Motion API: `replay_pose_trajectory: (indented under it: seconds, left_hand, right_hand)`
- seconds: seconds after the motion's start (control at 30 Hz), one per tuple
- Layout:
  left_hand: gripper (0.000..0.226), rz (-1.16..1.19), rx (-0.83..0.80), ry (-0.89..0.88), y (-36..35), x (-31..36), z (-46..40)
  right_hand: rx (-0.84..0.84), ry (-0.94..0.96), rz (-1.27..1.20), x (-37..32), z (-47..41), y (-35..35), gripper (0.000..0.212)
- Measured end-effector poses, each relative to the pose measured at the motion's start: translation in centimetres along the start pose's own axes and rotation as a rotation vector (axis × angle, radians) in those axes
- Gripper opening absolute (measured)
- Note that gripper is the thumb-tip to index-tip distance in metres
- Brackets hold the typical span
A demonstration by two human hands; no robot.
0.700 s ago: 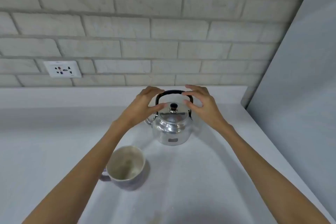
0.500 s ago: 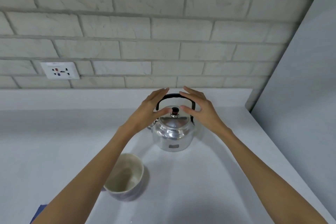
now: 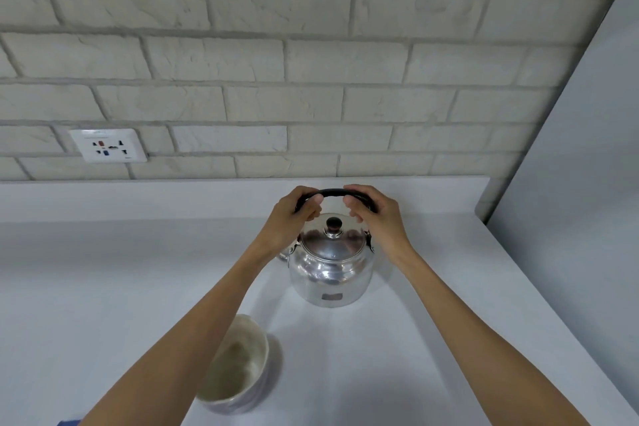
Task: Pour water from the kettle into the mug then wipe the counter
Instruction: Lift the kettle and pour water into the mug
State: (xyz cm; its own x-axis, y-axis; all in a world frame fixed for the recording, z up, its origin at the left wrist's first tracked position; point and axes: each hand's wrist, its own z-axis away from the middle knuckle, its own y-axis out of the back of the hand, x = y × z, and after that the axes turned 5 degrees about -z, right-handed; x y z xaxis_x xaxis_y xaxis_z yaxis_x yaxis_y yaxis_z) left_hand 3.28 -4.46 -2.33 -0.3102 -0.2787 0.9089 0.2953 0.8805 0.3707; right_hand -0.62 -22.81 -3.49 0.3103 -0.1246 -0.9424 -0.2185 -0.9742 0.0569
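Both hands curl over kettle handle (image 3: 333, 193): left hand (image 3: 294, 218) on its left end, right hand (image 3: 375, 216) on right. Kettle (image 3: 330, 266) sits upright on counter (image 3: 103, 287); mug (image 3: 238, 365) nearer me, below-left, by my left forearm, so pour goes that way.

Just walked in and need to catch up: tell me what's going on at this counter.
A person has both hands on the black handle of a shiny metal kettle, left hand and right hand gripping either side. The kettle stands upright on the white counter, lid on. An empty-looking mug stands nearer the person, to the kettle's left. Nothing is being poured yet.
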Motion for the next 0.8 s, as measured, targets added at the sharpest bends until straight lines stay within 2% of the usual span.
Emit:
replay_pose_trajectory:
  seconds: [0.37,0.8]
  left_hand:
    - [0.022,-0.072,0.050,-0.064,0.5,2.1,0.8]
    - [0.021,-0.062,0.092,-0.276,2.9,13.3,4.3]
  right_hand:
    - [0.046,0.009,-0.100,-2.2,0.8,-0.1,0.016]
    - [0.096,0.138,-0.142,-14.4,2.7,1.1,0.008]
